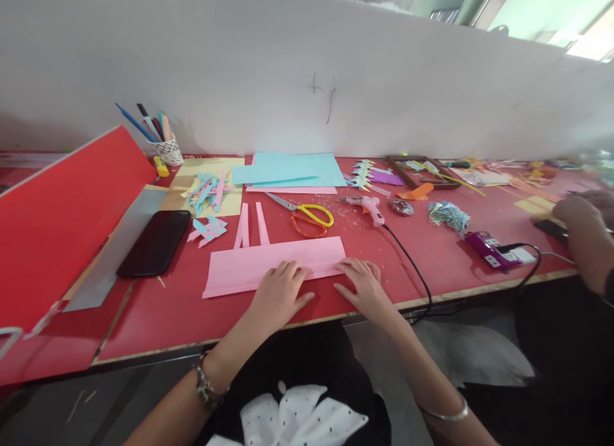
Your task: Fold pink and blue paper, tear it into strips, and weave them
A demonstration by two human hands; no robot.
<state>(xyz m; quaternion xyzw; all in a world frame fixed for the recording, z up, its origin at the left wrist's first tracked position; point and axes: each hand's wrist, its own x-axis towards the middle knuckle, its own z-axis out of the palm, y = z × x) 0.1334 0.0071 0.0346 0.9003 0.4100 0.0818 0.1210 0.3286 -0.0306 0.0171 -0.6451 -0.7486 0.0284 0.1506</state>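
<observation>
Two hands (282, 291) (363, 285) on creased pink paper (249, 264), slim strips (262, 224) beyond

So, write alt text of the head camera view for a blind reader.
A person's left hand and right hand touch pink paper on a red table. Beyond the paper lie scissors, a pink hot glue gun and pale blue sheets; a black smartphone lies to the left.

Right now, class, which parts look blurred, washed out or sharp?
Head view, far right: the co-worker's hand looks smeared; head view, top right: the bright opening is washed out; head view, middle: the pink paper and scissors look clearer.
</observation>
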